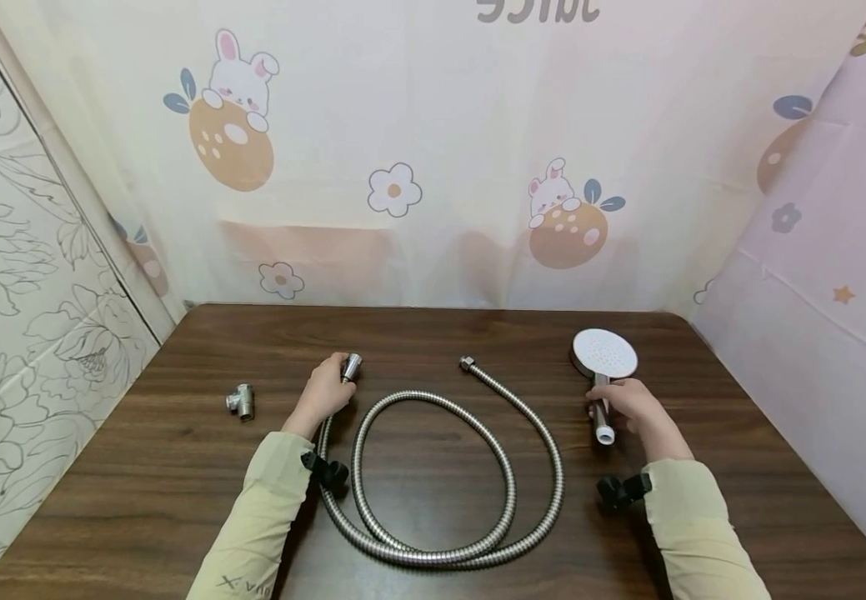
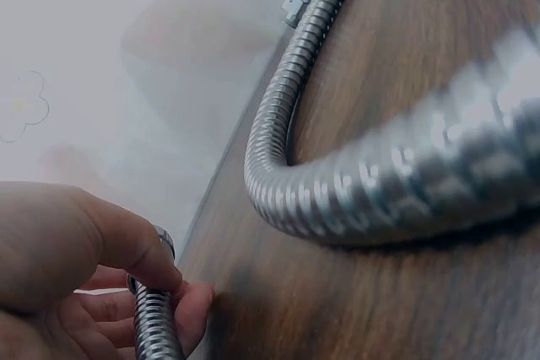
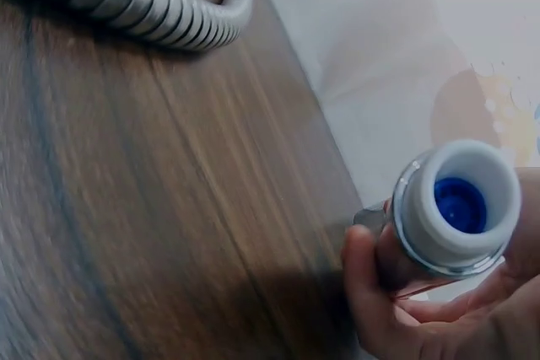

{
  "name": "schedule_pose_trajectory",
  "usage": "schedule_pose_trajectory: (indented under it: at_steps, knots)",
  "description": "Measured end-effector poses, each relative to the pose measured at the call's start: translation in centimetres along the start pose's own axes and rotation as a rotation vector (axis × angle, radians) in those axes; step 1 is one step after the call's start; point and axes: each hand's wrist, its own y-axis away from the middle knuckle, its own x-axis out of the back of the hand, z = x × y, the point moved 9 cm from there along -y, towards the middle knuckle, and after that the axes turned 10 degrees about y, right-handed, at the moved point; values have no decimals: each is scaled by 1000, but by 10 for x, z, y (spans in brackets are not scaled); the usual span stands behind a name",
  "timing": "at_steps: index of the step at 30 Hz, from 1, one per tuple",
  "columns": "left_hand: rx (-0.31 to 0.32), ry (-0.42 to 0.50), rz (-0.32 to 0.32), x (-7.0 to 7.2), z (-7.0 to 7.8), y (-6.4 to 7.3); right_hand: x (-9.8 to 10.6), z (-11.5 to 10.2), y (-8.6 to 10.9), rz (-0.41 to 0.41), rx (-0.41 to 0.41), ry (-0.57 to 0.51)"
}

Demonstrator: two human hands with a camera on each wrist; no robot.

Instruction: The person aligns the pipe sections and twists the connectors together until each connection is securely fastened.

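A coiled metal shower hose point(image 1: 511, 483) lies on the table. My left hand point(image 1: 325, 390) pinches it just below the smooth conical end fitting point(image 1: 352, 367); in the left wrist view, thumb and fingers close round the ribbed hose point(image 2: 154, 326). The other end, with a hex nut point(image 1: 467, 363), lies at the back middle. At the right, my right hand point(image 1: 631, 402) grips the handle of a shower head point(image 1: 605, 353), its white spray face turned up. In the right wrist view the handle's white open end point(image 3: 461, 200) faces the camera, blue inside.
A small chrome tee-shaped fitting point(image 1: 241, 402) sits on the dark wooden table point(image 1: 177, 467) left of my left hand. Behind the table hangs a printed curtain point(image 1: 433, 250). Both forearms wear black wrist mounts point(image 1: 325, 472) close above the tabletop.
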Motion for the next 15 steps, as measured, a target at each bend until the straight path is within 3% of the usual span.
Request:
schedule_pose_trajectory:
  at_steps: [7,15]
  knots:
    - [21,185,-20,-5,-1,0,-11,1,-7,-136,-5,-363]
    - [73,349,-64,-10,4,1,-20,2,-8,-280,-27,-658]
